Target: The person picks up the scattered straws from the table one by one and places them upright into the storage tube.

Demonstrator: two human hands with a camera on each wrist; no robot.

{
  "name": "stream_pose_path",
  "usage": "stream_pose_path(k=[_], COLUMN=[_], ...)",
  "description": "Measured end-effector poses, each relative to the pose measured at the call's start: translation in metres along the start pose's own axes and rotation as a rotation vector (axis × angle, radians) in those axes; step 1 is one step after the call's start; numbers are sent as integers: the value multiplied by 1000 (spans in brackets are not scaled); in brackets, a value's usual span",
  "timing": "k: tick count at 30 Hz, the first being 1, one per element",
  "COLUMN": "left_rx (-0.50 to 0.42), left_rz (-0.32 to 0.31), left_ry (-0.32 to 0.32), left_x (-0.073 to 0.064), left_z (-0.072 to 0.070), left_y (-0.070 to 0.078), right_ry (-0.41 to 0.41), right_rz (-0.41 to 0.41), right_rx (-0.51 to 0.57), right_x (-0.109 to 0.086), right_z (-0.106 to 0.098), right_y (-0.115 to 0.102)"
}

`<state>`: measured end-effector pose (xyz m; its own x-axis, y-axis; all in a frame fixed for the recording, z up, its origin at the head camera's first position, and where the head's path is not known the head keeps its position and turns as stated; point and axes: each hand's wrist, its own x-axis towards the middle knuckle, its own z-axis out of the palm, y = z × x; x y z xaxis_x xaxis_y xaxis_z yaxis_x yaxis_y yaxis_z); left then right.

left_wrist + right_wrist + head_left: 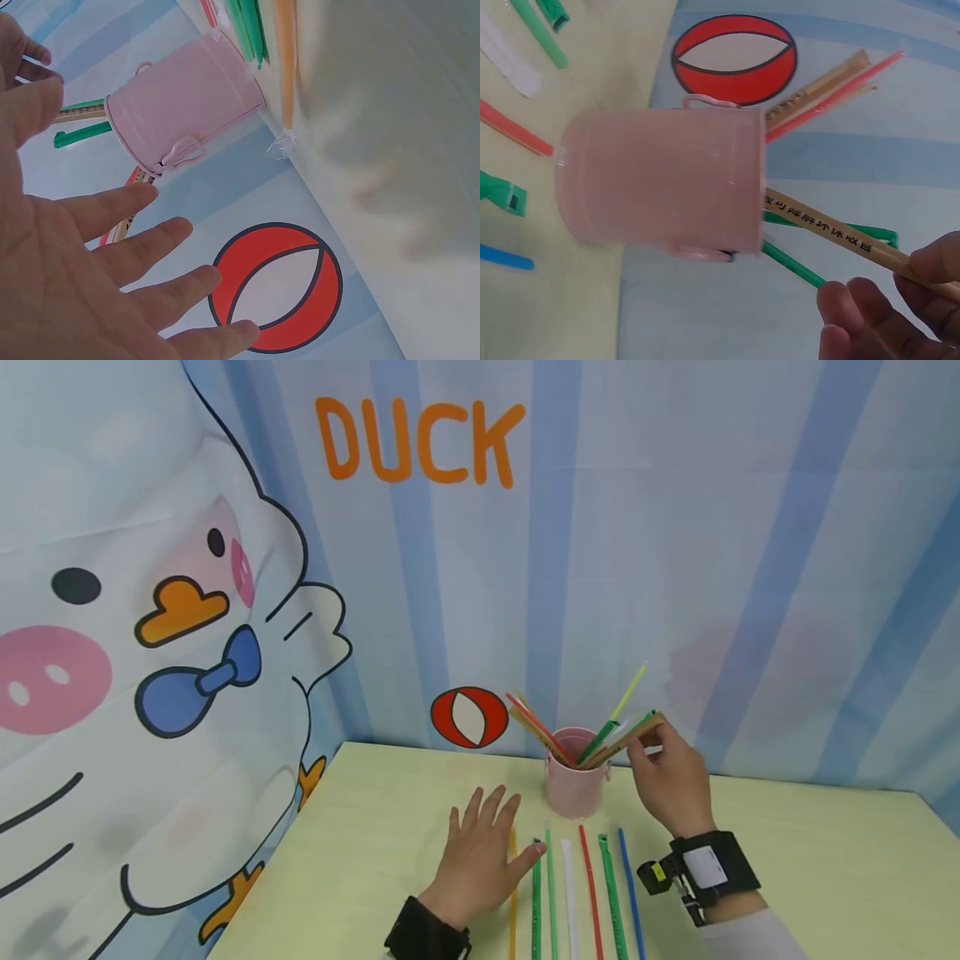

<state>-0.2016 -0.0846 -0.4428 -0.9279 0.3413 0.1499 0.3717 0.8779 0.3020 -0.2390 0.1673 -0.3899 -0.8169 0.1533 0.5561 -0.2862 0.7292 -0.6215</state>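
A pink bucket (573, 789) stands upright near the table's back edge, holding several straws. My right hand (675, 772) pinches a brown paper-wrapped straw (829, 229) by its upper end, between thumb and fingers. That straw slants out of the bucket's right side; its lower end is hidden inside. Printed dark characters run along its wrapper. Green-wrapped straws (81, 135) lean close to it. With fingers spread, my left hand (480, 864) is over the left end of a row of straws, holding nothing. Its thumb overlaps a green-wrapped straw (536, 902) in the head view.
On the pale yellow table (810, 860), the row includes a yellow straw (513, 910), a white-wrapped straw (570, 893), a red straw (591, 893) and a blue straw (632, 893). Behind the bucket hangs a striped cloth (637, 527) with duck and ball prints.
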Motion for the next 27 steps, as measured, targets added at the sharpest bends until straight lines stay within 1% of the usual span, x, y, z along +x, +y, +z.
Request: stream_pose_path(k=[6, 9, 15, 20, 27], left_rx=[-1, 4, 17, 22, 3], left_rz=[7, 13, 15, 9, 6], left_ry=[-10, -6, -5, 12, 23], left_x=[1, 1, 1, 0, -1], left_z=[3, 4, 3, -1, -4], left_y=[4, 5, 5, 2, -1], right_ry=[-75, -99, -135, -140, -139], right_rz=[83, 119, 147, 154, 106], right_rx=[-61, -54, -26, -16, -11], right_x=[-5, -7, -10, -18, -33], right_z=[12, 13, 13, 8, -8], right_y=[8, 13, 18, 16, 7])
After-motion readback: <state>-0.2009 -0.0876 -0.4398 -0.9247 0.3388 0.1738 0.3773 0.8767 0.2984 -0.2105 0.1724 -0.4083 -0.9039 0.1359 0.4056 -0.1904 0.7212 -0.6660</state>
